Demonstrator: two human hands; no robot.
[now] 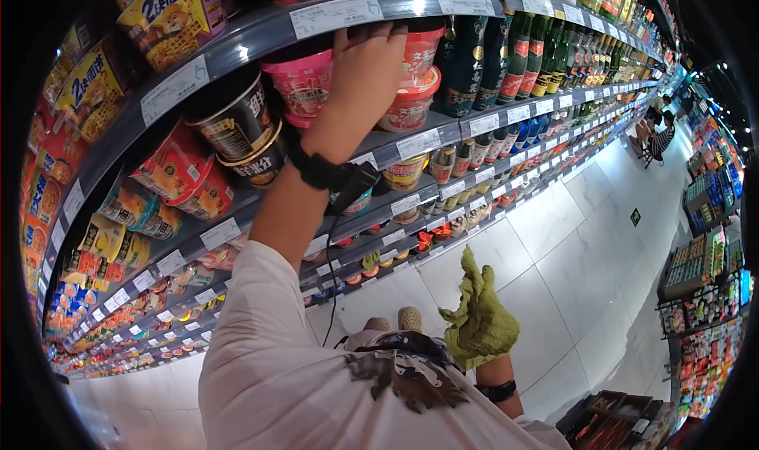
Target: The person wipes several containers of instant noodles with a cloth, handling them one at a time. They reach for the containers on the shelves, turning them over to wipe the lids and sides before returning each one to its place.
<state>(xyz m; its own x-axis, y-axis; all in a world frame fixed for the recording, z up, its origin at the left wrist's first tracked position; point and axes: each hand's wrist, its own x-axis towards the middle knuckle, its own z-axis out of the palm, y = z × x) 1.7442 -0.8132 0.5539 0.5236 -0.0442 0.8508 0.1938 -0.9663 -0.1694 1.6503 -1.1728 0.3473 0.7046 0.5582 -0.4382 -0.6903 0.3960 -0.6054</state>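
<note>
My left hand (368, 66) reaches into the shelf between a pink noodle tub (300, 86) and stacked red noodle tubs (409, 100). Its fingers are stretched out and somewhat apart over the tub tops, with the tips hidden under the shelf edge above. A dark strap with a black device and a cable (336, 177) sits on that wrist. Lower down, away from the shelf, my right hand is covered by a crumpled green cloth (482, 319) and closed on it. Black noodle tubs (237, 122) stand to the left of the pink one.
A price-tagged shelf edge (269, 24) runs just above my left hand. Glass bottles (518, 54) stand close on the right. White floor tiles (545, 292) lie below, with a person (660, 138) seated far down the aisle. Another goods rack (704, 268) lines the right side.
</note>
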